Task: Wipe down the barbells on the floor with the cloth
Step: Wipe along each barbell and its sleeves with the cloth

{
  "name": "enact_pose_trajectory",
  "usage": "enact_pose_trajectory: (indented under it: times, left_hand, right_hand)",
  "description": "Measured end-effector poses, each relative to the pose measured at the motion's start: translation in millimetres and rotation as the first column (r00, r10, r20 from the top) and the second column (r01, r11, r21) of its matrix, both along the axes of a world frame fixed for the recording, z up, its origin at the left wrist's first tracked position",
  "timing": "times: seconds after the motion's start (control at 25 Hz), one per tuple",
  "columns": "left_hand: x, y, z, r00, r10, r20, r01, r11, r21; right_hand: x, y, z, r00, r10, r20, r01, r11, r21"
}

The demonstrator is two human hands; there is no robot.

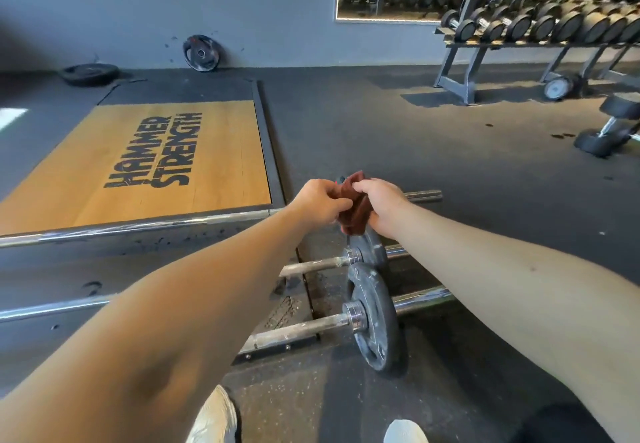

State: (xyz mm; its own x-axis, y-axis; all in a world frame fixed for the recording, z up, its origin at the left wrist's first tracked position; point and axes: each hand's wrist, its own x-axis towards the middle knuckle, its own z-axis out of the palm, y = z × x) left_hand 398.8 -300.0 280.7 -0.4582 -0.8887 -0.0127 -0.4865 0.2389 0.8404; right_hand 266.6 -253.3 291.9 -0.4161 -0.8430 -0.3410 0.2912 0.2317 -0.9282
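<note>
Left hand (320,201): extended forward above the floor, fingers pinched on the left edge of the cloth (353,205).
Right hand (379,205): level with the left, fingers curled closed around the right side of the cloth.
Cloth: dark red-brown, bunched, held between both hands in the air; one corner sticks up above the knuckles, the lower end hangs just over a plate. Whether it touches the plate cannot be told.
Far bar (138,226): long chrome bar lying along the near edge of the platform (138,165); its right end (424,195) shows beyond the right hand.
Middle bar (311,265): lies on the floor below the hands, carrying a dark plate (369,252) upright on edge, partly hidden by the cloth.
Near bar (301,330): lies closest to the person, with a grey plate (375,318) upright on edge and a steel collar on its left face.
Platform: wooden panel with black lettering, framed in dark rubber, left of the hands.
Rack (540,26): rows of dumbbells, far right, well apart from the bars.
Loose plates: one leaning on the wall (202,53), one flat on the floor (90,74), far left.
Shoes (214,418): pale, at the bottom edge.
</note>
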Motion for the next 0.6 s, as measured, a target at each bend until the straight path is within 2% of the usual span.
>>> enact_pose_trajectory:
  times: [0.12, 0.32, 0.48, 0.56, 0.6]
  left_hand:
    - [12, -22, -4, 0.998, 0.051, -0.022, -0.052, 0.997, -0.051]
    - [-8, -56, -22, 0.998, -0.014, 0.056, 0.022, 0.990, -0.142]
    - [-56, -79, -62, 0.991, -0.078, 0.105, 0.092, 0.986, -0.138]
    - [-78, -90, -78, 0.992, -0.083, 0.095, 0.096, 0.985, -0.146]
    - [-86, -95, -84, 0.992, -0.082, 0.092, 0.096, 0.982, -0.161]
  right_hand:
    - [11, -14, 4, 0.999, 0.004, -0.047, -0.004, 1.000, -0.015]
    - [-12, -31, -24, 0.993, 0.039, -0.109, -0.043, 0.998, -0.038]
    - [-53, -48, -73, 0.995, -0.100, 0.009, 0.100, 0.995, -0.011]
    - [-74, -61, -83, 0.991, -0.104, 0.080, 0.103, 0.995, 0.013]
    - [-84, -66, -85, 0.992, -0.053, 0.113, 0.051, 0.998, 0.024]
